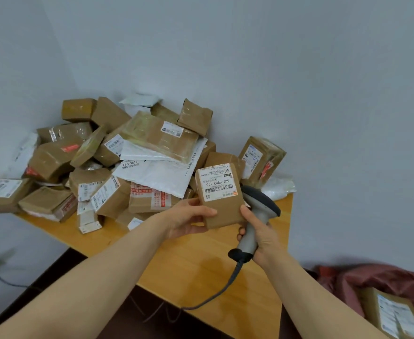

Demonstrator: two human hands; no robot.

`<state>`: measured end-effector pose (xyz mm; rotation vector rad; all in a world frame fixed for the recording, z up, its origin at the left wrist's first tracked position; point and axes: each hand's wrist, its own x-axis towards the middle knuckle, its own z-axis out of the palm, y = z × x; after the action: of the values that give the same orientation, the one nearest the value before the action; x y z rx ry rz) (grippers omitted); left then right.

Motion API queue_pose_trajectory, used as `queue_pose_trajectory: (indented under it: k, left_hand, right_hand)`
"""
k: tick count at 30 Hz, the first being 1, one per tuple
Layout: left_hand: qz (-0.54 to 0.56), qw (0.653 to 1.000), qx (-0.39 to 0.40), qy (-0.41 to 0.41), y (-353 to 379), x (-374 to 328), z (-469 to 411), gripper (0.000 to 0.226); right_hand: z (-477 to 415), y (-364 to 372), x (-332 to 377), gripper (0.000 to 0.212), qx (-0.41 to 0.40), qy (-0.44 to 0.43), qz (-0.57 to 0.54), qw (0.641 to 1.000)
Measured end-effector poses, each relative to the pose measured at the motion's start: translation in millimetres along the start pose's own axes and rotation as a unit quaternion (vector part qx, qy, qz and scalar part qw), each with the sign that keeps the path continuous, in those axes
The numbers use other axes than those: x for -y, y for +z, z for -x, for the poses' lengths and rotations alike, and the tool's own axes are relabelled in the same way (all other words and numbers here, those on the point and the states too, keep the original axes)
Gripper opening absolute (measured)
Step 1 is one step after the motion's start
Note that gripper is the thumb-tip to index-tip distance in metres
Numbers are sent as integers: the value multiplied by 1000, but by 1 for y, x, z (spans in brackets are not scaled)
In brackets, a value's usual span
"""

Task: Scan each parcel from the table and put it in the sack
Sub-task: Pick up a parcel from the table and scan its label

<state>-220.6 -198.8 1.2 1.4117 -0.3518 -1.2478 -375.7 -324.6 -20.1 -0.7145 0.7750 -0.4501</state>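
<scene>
Our left hand (188, 217) grips a small brown parcel (221, 199) at its lower edge, label facing us, above the wooden desk (201, 265). Our right hand (259, 237) is wrapped around the grey scanner (251, 237), whose head sits just behind the parcel. A heap of parcels (127, 162) covers the desk's far side. The red sack (384, 280), lower right, holds one box (394, 314).

The left forearm (90, 285) and right forearm (323, 297), by the near edge of the table (201, 272), are bare along their whole visible length. The left hand (188, 218) and right hand (262, 236), above the table, are bare too.
</scene>
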Motion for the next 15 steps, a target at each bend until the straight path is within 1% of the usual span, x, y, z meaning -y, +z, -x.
queue_pose_trajectory:
  k: [3,4,7,10,13,15]
  left_hand:
    - [-29,999,-14,-4,-9,-9,3,57]
    - [-39,999,-16,-6,-13,-13,5,58]
    - [-44,999,-17,-9,-25,-24,10,75]
    - [-63,998,3,-15,-28,-35,14,88]
    - [-90,996,19,-15,-23,-43,13,88]
    - [-95,995,19,5,-21,-49,12,86]
  right_hand:
    - [-3,1,6,54,-5,-12,17,1000]
    - [-5,0,11,52,-6,-18,18,1000]
    - [-10,-3,26,49,6,-32,24,999]
    - [-10,-4,33,50,31,-21,51,998]
    - [-8,-3,34,56,60,-10,70,996]
    - [-6,-2,33,64,72,-8,101,992]
